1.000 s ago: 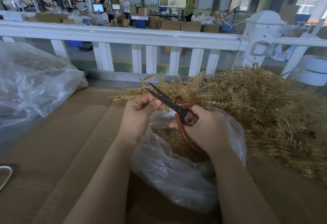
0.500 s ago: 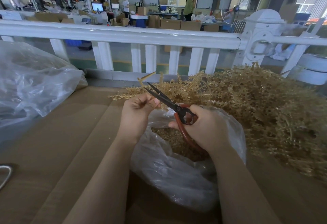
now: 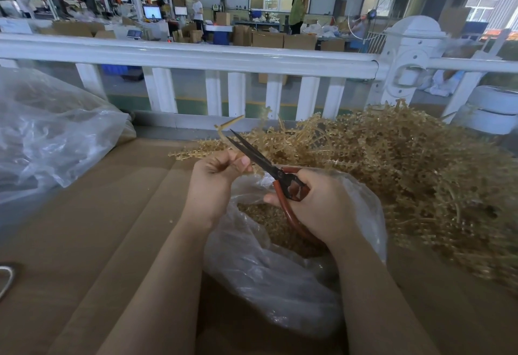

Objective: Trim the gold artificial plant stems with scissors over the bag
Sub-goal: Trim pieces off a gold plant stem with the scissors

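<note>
My left hand [image 3: 215, 183] pinches a gold plant stem [image 3: 224, 133] whose bent end sticks up above the fingers. My right hand [image 3: 322, 206] grips red-handled scissors [image 3: 263, 165]; their dark blades are slightly parted and point up-left, right beside the stem. Both hands hover over a clear plastic bag [image 3: 274, 276] holding gold trimmings. A large heap of gold artificial stems [image 3: 406, 172] lies to the right and behind the hands.
The work surface is brown cardboard [image 3: 98, 228]. A big crumpled clear plastic bag [image 3: 47, 130] sits at the left. A white railing [image 3: 196, 58] runs across behind the table. A metal loop [image 3: 7, 279] shows at the left edge.
The scissor blades have narrowed on the stem, and the stem's bent tip has shifted a little. Both hands stay in about the same place over the bag.
</note>
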The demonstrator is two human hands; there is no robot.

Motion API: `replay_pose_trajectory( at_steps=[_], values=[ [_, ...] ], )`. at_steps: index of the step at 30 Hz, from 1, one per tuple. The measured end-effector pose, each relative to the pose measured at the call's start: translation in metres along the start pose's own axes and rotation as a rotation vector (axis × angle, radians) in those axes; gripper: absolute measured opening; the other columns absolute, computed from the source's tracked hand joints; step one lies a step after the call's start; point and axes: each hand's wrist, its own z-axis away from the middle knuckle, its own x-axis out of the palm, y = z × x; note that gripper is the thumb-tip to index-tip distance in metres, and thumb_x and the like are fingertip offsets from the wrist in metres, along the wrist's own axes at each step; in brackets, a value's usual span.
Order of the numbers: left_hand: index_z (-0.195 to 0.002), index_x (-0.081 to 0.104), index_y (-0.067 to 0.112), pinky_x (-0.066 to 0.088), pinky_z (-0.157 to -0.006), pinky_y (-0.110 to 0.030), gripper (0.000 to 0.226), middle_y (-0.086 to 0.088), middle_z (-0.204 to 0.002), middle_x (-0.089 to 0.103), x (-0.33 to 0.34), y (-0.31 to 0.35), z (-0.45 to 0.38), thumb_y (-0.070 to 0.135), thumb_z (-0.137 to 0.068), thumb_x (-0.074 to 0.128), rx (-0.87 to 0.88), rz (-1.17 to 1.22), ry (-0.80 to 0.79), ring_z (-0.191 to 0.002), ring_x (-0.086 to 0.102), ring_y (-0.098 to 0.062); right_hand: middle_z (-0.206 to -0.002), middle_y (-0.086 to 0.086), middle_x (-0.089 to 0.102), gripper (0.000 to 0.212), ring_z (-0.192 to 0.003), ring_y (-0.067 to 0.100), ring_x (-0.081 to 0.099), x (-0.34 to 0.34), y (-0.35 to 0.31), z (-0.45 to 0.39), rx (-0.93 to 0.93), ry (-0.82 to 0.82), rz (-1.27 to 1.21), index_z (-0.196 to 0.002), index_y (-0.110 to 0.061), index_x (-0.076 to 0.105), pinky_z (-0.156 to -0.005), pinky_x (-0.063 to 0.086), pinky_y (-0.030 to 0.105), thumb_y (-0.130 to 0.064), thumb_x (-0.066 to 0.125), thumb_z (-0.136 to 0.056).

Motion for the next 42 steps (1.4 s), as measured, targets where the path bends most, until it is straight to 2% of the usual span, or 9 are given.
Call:
replay_pose_trajectory(
  at_steps=[5, 10, 18, 22, 25, 28, 32, 38, 42],
  values=[
    [-0.070, 0.069, 0.011, 0.047, -0.069, -0.013, 0.025, 0.009, -0.068, 0.068, 0.001, -0.006, -0.002, 0.008, -0.094, 0.063, -0.060, 0.018, -0.024, -0.068, 0.062, 0.000, -0.072, -0.033, 0.063, 0.031, -0.069, -0.007, 0.062, 0.004, 0.000, -0.002, 0.079, -0.010, -0.144, -0.071, -0.050, 0.061, -0.053, 0.042, 0.010, -0.080, 0.066, -0.065],
    [-0.076, 0.074, 0.007, 0.054, -0.085, -0.034, 0.017, -0.011, -0.081, 0.073, 0.007, -0.005, 0.000, 0.006, -0.091, 0.065, -0.081, 0.018, -0.218, -0.082, 0.068, -0.022, -0.076, -0.018, 0.074, 0.037, -0.071, 0.002, 0.070, 0.011, 0.002, -0.005, 0.171, -0.036, -0.367, -0.082, -0.035, 0.074, -0.063, 0.058, 0.028, -0.069, 0.071, -0.067],
    [-0.094, 0.078, 0.003, 0.048, -0.103, -0.053, 0.022, -0.026, -0.098, 0.073, 0.007, -0.006, 0.003, 0.017, -0.078, 0.072, -0.112, 0.096, -0.243, -0.101, 0.066, -0.044, -0.062, -0.008, 0.070, 0.004, -0.055, 0.002, 0.063, 0.011, -0.001, -0.007, 0.256, -0.069, -0.544, -0.082, -0.029, 0.074, -0.054, 0.050, 0.020, -0.032, 0.075, -0.085],
    [-0.098, 0.078, 0.005, 0.049, -0.101, -0.048, 0.026, -0.021, -0.099, 0.074, 0.009, -0.005, 0.004, 0.020, -0.078, 0.072, -0.120, 0.036, -0.277, -0.101, 0.067, -0.040, -0.055, -0.006, 0.066, 0.010, -0.051, 0.005, 0.060, 0.010, 0.000, -0.008, 0.283, -0.070, -0.547, -0.079, -0.025, 0.075, -0.057, 0.049, 0.028, -0.026, 0.074, -0.089],
    [-0.090, 0.078, 0.010, 0.053, -0.090, -0.037, 0.019, -0.010, -0.091, 0.076, 0.011, -0.004, 0.005, 0.022, -0.078, 0.072, -0.123, 0.022, -0.278, -0.089, 0.069, -0.021, -0.055, -0.007, 0.065, 0.012, -0.050, 0.002, 0.059, 0.010, -0.002, -0.008, 0.286, -0.046, -0.580, -0.074, -0.033, 0.076, -0.053, 0.046, 0.022, -0.031, 0.075, -0.086],
    [-0.083, 0.072, 0.007, 0.053, -0.090, -0.043, 0.020, -0.012, -0.083, 0.071, 0.013, -0.003, 0.005, 0.027, -0.084, 0.069, -0.111, 0.039, -0.237, -0.084, 0.066, -0.024, -0.058, -0.012, 0.066, 0.022, -0.054, 0.000, 0.061, 0.011, -0.003, -0.009, 0.266, -0.056, -0.537, -0.068, -0.043, 0.073, -0.057, 0.046, 0.020, -0.032, 0.075, -0.087],
    [-0.072, 0.071, 0.018, 0.053, -0.072, -0.028, 0.024, 0.002, -0.070, 0.066, 0.010, -0.005, 0.004, 0.016, -0.095, 0.064, -0.060, 0.003, -0.144, -0.070, 0.060, -0.011, -0.059, -0.014, 0.066, 0.017, -0.054, 0.000, 0.061, 0.012, -0.002, -0.009, 0.271, -0.076, -0.484, -0.071, -0.031, 0.070, -0.058, 0.046, 0.020, -0.034, 0.076, -0.086],
    [-0.082, 0.074, 0.009, 0.049, -0.057, -0.014, 0.006, 0.007, -0.060, 0.066, 0.009, -0.005, 0.000, 0.014, -0.084, 0.075, -0.108, 0.138, 0.115, -0.055, 0.058, 0.000, -0.080, -0.019, 0.073, 0.046, -0.076, -0.001, 0.068, 0.009, -0.003, -0.006, 0.240, -0.047, -0.354, -0.084, -0.033, 0.071, -0.069, 0.054, 0.025, -0.074, 0.070, -0.063],
    [-0.071, 0.077, 0.018, 0.051, -0.063, -0.017, 0.011, 0.005, -0.066, 0.070, 0.004, -0.006, -0.003, 0.016, -0.081, 0.079, -0.123, 0.189, 0.256, -0.069, 0.062, -0.004, -0.083, -0.030, 0.068, 0.046, -0.080, -0.008, 0.063, 0.005, -0.005, -0.003, 0.171, -0.055, -0.226, -0.088, -0.043, 0.066, -0.063, 0.046, 0.020, -0.081, 0.065, -0.063]
  ],
)
